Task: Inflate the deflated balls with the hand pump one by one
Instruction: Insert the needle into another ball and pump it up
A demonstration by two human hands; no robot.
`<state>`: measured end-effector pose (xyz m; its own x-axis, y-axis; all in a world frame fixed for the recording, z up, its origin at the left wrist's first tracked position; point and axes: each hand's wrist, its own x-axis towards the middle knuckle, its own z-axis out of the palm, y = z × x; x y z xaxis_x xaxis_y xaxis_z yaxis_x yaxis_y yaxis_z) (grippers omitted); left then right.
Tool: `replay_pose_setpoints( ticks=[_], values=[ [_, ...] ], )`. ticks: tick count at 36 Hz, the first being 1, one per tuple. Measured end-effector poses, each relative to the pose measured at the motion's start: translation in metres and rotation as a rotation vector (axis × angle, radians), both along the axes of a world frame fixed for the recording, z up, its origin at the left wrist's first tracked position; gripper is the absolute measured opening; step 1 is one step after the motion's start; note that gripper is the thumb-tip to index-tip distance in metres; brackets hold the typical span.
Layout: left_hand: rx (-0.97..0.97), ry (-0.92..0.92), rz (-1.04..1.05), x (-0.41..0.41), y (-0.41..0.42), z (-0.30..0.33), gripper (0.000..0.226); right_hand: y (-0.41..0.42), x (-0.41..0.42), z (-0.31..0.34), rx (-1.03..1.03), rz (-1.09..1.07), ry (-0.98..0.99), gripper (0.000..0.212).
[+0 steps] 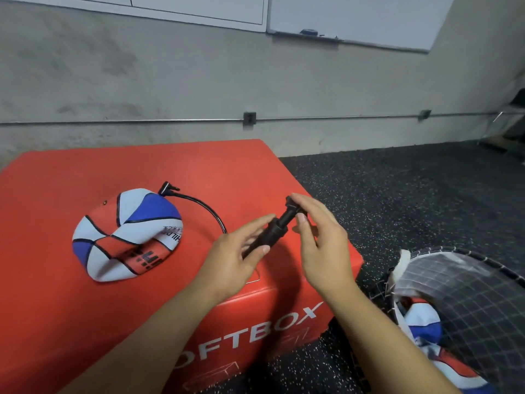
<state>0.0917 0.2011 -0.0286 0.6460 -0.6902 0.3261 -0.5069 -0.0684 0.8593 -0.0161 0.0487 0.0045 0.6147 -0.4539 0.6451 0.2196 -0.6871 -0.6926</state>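
Note:
A deflated red, white and blue ball [127,234] lies crumpled on the left of a red foam box [56,294]. The black hand pump [277,227] is held above the box's right part. My left hand [238,257] grips the pump's barrel from below. My right hand [321,237] pinches the pump's handle end at the upper right. The pump's black hose [210,209] curves left across the box, and its nozzle [167,189] lies at the ball's top edge.
A mesh bag [468,294] on the dark speckled floor at the right holds another red, white and blue deflated ball [437,345]. A grey concrete wall with a conduit stands behind the box. A whiteboard hangs above.

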Motion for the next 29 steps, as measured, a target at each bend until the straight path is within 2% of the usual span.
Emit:
replay_pose_setpoints(
  ticks=[5,13,18,29],
  values=[
    [0.100,-0.111,-0.024,-0.005,-0.003,-0.002,0.062,-0.028,-0.022,0.031,0.071,-0.133,-0.110,0.034],
    [0.216,-0.298,0.017,-0.013,-0.009,-0.002,0.059,-0.060,-0.053,0.043,0.146,-0.269,-0.117,0.036],
    [0.157,-0.208,-0.016,-0.008,-0.008,-0.006,0.060,-0.046,-0.042,0.040,0.128,-0.223,-0.134,0.035],
    [0.034,-0.030,0.003,0.003,-0.007,-0.013,0.063,-0.016,-0.003,-0.001,0.022,-0.089,-0.036,0.034]
  ],
)
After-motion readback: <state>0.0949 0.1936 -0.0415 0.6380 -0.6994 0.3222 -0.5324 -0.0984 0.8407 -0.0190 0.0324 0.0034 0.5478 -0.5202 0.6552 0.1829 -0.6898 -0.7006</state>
